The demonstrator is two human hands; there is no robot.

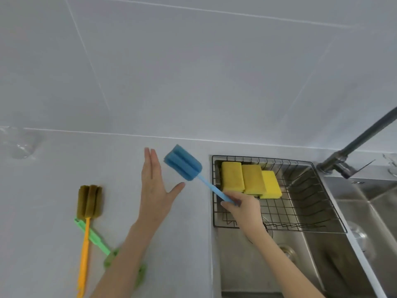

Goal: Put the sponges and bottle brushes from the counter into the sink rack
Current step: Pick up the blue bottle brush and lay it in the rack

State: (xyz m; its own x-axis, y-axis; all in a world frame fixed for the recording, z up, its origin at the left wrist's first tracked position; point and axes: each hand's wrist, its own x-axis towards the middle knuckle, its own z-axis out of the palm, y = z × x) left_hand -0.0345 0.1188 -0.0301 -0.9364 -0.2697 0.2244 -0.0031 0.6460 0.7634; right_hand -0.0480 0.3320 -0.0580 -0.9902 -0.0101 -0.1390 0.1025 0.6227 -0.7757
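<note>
My right hand grips the handle of a blue bottle brush, whose foam head hangs over the counter just left of the sink rack. Three yellow sponges lie side by side in the rack's far left corner. My left hand hovers flat and open over the counter, close to the blue foam head, holding nothing. A brown-headed brush with an orange handle lies on the counter at the left, across a green brush that my left forearm partly hides.
The black wire rack sits in the left part of a steel sink. A dark faucet rises at the back right. A clear glass stands at the far left by the tiled wall.
</note>
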